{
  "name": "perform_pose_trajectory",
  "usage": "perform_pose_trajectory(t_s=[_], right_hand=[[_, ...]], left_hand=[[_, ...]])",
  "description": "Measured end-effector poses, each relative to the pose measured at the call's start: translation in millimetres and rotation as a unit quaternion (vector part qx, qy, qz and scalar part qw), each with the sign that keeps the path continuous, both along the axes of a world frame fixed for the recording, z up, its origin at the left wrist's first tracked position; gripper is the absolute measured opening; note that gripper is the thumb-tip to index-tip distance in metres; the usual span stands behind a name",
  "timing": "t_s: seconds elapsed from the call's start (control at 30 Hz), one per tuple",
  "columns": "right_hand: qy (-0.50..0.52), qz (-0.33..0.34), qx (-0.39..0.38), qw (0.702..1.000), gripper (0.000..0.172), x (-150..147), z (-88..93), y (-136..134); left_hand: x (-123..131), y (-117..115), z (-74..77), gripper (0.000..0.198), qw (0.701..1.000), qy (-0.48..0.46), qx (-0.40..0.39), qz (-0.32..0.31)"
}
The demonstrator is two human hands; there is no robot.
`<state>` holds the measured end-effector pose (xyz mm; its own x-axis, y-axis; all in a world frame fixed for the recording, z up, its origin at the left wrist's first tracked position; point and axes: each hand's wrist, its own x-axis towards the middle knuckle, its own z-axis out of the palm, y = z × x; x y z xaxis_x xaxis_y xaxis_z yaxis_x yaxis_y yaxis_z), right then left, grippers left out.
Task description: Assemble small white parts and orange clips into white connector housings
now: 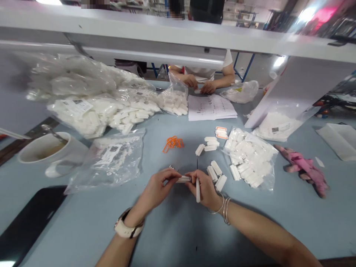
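Observation:
In the middle of the near table, my left hand (160, 185) pinches one end of a small white plastic piece (183, 179) with a row of fine slots. My right hand (204, 187) closes around a slim white-handled tool (198, 191), whose thin dark tip points away from me. Its fingers also touch the right end of the white piece. Just right of this hand lie several loose white plastic pieces (214, 172). Beyond the hands is a small heap of orange plastic frames (172, 142). Two white pieces with orange frames (221, 132) lie farther back.
Bags of white parts (102, 111) fill the back left; another opened bag (247, 159) lies right. A mug with a spoon (66, 155), a flat plastic bag (119, 159) and a black phone-like slab (33, 222) sit left. Papers (211, 107) lie before a co-worker's hands (208, 87).

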<state>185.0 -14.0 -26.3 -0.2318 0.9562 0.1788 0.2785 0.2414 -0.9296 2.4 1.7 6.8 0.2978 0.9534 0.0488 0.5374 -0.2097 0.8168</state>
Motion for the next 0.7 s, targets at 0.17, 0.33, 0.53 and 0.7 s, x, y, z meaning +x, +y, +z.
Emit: perform_pose_trajectory(t_s=[0.17,0.33,0.53,0.7], right_hand=[[0.034,-0.014,0.009,0.999,0.019,-0.5,-5.4,1.2],[0.058,-0.031,0.024,0.998,0.021,-1.7,-0.8,3.3],[0.029,-0.060,0.041,0.997,0.022,-2.6,4.1,4.1],[0.021,-0.051,0.057,0.997,0.020,-1.8,3.3,3.1]], left_hand=[[0.3,-0.9,-3.3,0.016,0.999,0.001,0.046,0.009],[-0.3,-0.5,-5.8,0.010,0.995,0.015,0.095,0.029],[-0.8,-2.1,-5.0,0.010,0.991,0.041,0.109,0.063],[2.9,-3.8,-3.9,0.010,0.989,0.046,0.123,0.069]])
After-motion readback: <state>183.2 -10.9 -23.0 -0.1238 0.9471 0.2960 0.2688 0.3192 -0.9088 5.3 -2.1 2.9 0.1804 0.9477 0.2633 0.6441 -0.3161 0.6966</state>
